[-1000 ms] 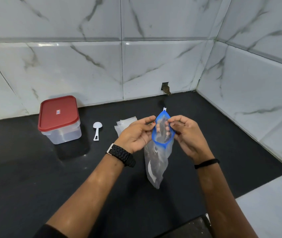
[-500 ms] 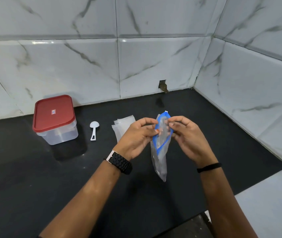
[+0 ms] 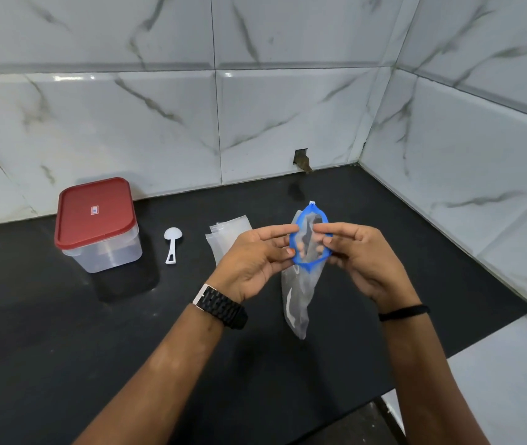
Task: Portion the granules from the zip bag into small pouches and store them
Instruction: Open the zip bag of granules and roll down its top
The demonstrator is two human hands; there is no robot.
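Observation:
I hold a clear zip bag (image 3: 299, 297) with a blue zip rim above the black counter. Its mouth is spread into an oval and dark granules show inside. My left hand (image 3: 255, 261) pinches the rim's left side, and my right hand (image 3: 361, 261) pinches the right side. The bag hangs down between my wrists. A small stack of clear pouches (image 3: 227, 234) lies flat on the counter just behind my left hand, partly hidden by it.
A white plastic scoop (image 3: 171, 244) lies left of the pouches. Further left stands a clear box with a red lid (image 3: 97, 220), shut. Marble-tiled walls close the counter (image 3: 63, 348) at the back and right; its front edge runs at lower right.
The bag's mouth, nearly flat half a second ago, is pulled wide again. The bag hangs a little lower and both hands have shifted slightly apart.

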